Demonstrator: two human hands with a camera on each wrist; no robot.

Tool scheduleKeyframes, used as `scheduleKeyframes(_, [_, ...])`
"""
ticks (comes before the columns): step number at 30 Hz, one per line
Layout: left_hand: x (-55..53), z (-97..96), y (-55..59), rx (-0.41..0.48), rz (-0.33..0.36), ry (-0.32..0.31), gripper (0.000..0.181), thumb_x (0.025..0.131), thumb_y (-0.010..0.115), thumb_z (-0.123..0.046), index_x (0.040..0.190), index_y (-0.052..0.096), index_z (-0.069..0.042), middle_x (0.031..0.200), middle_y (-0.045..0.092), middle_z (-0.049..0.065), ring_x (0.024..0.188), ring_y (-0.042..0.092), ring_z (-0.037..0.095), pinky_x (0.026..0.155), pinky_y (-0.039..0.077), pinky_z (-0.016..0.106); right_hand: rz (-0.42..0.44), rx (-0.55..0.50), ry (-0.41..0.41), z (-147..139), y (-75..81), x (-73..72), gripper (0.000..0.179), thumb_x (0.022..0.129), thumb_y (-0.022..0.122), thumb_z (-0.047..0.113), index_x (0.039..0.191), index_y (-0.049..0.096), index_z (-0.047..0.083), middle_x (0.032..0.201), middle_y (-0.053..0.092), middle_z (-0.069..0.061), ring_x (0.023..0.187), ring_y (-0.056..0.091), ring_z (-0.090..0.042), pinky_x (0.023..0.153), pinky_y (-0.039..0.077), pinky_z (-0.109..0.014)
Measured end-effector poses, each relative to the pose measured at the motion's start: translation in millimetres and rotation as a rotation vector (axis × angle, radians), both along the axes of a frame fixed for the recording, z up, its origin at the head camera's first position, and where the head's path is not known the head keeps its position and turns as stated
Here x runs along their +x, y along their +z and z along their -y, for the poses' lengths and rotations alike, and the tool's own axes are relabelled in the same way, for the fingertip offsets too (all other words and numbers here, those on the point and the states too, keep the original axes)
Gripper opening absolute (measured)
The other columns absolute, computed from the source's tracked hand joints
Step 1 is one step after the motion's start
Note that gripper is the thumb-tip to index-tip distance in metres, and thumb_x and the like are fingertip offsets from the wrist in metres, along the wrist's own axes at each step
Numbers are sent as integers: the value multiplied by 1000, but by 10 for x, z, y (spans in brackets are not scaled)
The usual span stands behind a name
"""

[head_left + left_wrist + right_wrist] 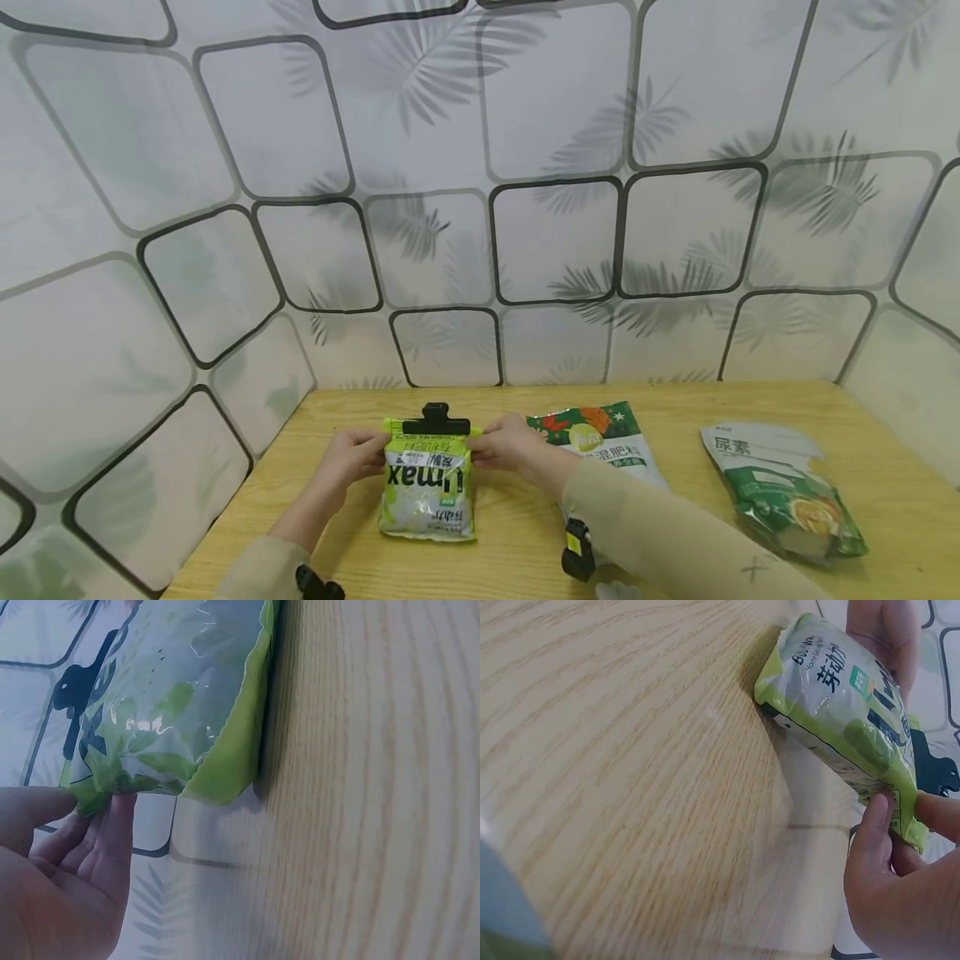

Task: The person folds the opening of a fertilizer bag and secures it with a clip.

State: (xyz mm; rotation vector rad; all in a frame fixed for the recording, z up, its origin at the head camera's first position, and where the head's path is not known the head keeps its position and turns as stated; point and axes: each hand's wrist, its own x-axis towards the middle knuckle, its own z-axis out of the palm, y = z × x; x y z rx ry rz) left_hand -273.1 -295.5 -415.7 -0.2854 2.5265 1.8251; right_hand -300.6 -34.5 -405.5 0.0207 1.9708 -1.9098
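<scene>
A green and white plastic bag (429,492) with upside-down "Umax" lettering sits on the wooden table, its top edge toward the far side. Across that edge sits a black clip (436,421). My left hand (347,460) pinches the bag's upper left corner between thumb and fingers, seen closely in the left wrist view. At the opposite corner my right hand (517,450) pinches the green edge, thumb on one side and fingers on the other in the right wrist view. The clip (934,765) lies between the two hands.
Behind my right forearm lies a green and white fertilizer bag (592,429), partly covered. Another green and white bag (787,487) lies farther right on the table (675,533). A pale small object (618,590) shows at the bottom edge. Patterned curtain (555,242) surrounds the table's back and sides.
</scene>
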Motion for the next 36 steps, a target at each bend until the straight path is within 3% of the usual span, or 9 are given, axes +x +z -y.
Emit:
scheduleKeyframes(3, [3,0,4,-13,13,-5,38,108,61,-16,125,67,17,98,77,10,78,69,8,77,66,27,3,-1,-8,14,-17,-3,40,94,75,-6,127,57,-22,112,76,-33,77,78,-22,85,68,-36])
scheduleKeyframes(7, [20,19,21,-28,21,-58,44,106,63,-14,132,60,22,113,76,26,86,74,13,84,67,33,3,31,1,27,-10,7,55,89,78,-10,135,51,-24,129,65,-39,95,80,-32,88,68,-36])
scheduleKeyframes(11, [26,42,35,-46,44,-122,58,103,67,-11,143,46,25,136,61,41,104,77,30,94,66,40,14,70,25,39,3,15,53,87,80,-10,132,54,-22,132,62,-37,105,78,-34,90,67,-34])
scheduleKeyframes(14, [24,44,33,-54,55,-151,65,103,67,-11,147,39,26,146,50,45,119,72,43,100,64,44,19,80,33,42,1,12,63,89,80,-9,140,47,-23,141,55,-40,114,75,-37,93,66,-35])
scheduleKeyframes(17, [24,40,24,-64,52,-152,66,104,67,-12,148,37,26,149,46,45,124,68,46,103,62,46,1,104,39,42,-4,18,69,90,80,-7,144,42,-25,144,50,-43,117,74,-38,95,66,-36])
scheduleKeyframes(24, [7,15,-9,-69,39,-121,58,105,65,-10,145,42,26,145,52,44,117,72,43,99,64,45,-79,226,48,51,-24,51,55,91,81,0,133,54,-23,124,68,-35,105,78,-36,90,67,-38])
scheduleKeyframes(36, [-79,4,-79,-70,54,-73,51,103,68,-8,138,52,25,134,62,40,103,76,26,91,67,38,-73,316,26,79,-116,-1,18,92,83,9,97,74,-6,88,77,-15,73,74,-19,70,67,-28])
